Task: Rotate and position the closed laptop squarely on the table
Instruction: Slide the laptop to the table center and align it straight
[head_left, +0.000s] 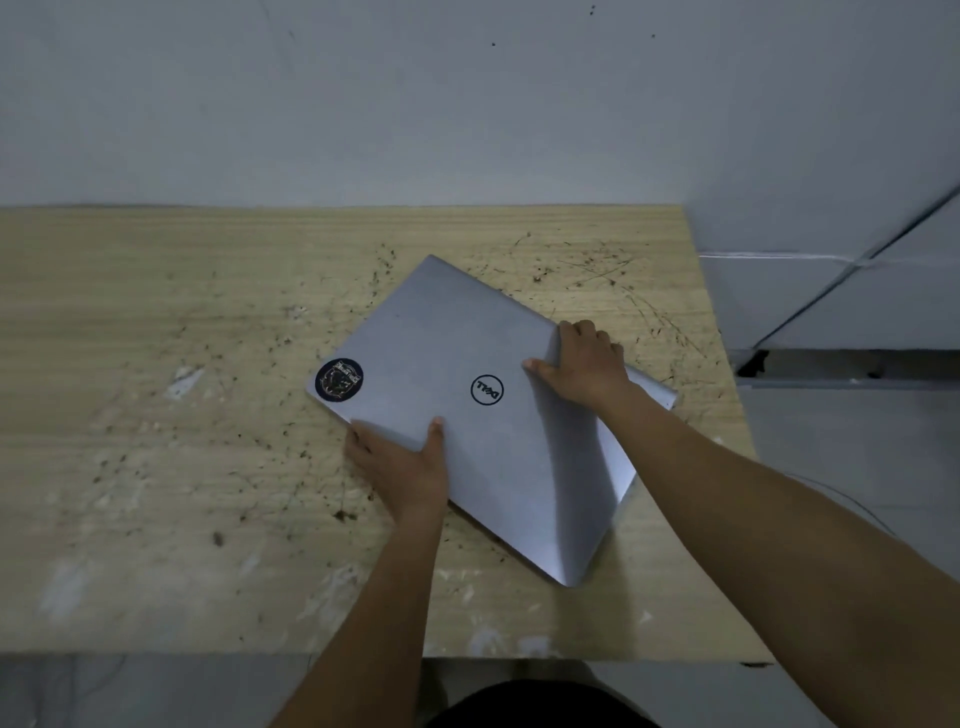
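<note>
A closed silver laptop (447, 353) lies askew on the wooden table (156, 364), turned roughly 35 degrees from the table's edges, right of centre. A round black sticker marks its left corner and a black logo ring sits near the lid's middle. My left hand (402, 465) grips the laptop's near-left edge, thumb on the lid and fingers under the edge. My right hand (584, 366) grips the far-right edge, thumb on the lid and fingers curled over the rim. The laptop's right corner reaches close to the table's right edge.
The tabletop is scratched and speckled with dark marks and white paint patches. A grey wall (467, 104) rises directly behind the table. The table's right edge (727, 415) drops to a grey floor, where a thin white cable (779, 255) runs.
</note>
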